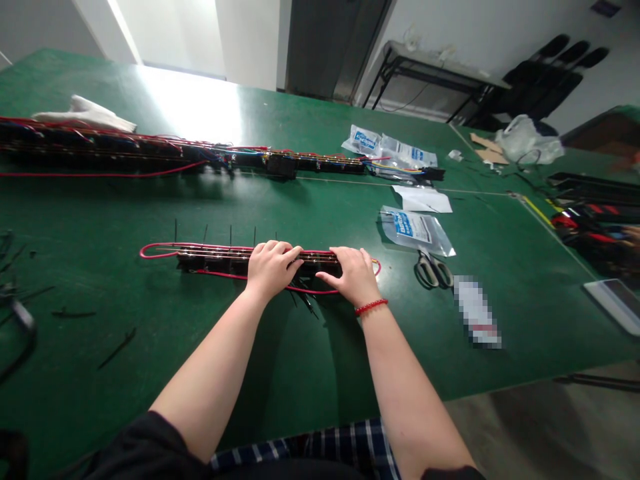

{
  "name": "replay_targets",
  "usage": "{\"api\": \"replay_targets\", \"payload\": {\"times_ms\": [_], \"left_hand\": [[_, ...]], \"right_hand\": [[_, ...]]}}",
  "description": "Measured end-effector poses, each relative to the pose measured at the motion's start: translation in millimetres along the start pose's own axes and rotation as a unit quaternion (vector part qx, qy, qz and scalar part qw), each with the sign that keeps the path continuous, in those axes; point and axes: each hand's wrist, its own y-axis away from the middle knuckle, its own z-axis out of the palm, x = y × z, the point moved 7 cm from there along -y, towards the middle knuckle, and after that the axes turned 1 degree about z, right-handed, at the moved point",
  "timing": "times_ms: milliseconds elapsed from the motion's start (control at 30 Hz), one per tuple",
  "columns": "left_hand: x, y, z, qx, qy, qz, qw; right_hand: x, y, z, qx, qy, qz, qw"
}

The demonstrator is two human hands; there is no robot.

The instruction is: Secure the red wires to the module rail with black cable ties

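On the green table [100, 220], you had your left hand [273, 270] and right hand [353, 275] closed side by side over the black wired strip [215, 260], whose long axis ran crosswise before you, your left hand nearer its looped red wire [150, 251].

Scissors [433, 271] just R of wire harness [215, 259]

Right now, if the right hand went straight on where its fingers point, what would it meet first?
The right hand would first meet the red wire at its fingertips; beyond that, probably the long wire harness, though depth is unclear.
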Motion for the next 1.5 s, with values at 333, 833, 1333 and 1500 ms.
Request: {"api": "replay_targets", "payload": {"times_ms": [333, 833, 1333, 1500], "left_hand": [[2, 1, -1.7, 0.005, -0.004, 0.003, 1.0], [-6, 3, -10.5, 0.06, 0.013, -0.057, 0.996], [-9, 2, -6.3, 0.04, -0.004, -0.057, 0.998], [-10, 3, -5.8, 0.035, -0.006, -0.059, 0.998]], "right_hand": [[-7, -9, 8, 0.013, -0.037, 0.014, 0.999], [9, -21, 16, 0.034, -0.053, -0.004, 0.998], [-4, -19, 5, 0.004, -0.026, 0.004, 1.0], [6, 15, -45, 0.162, -0.075, -0.006, 0.984]]}}
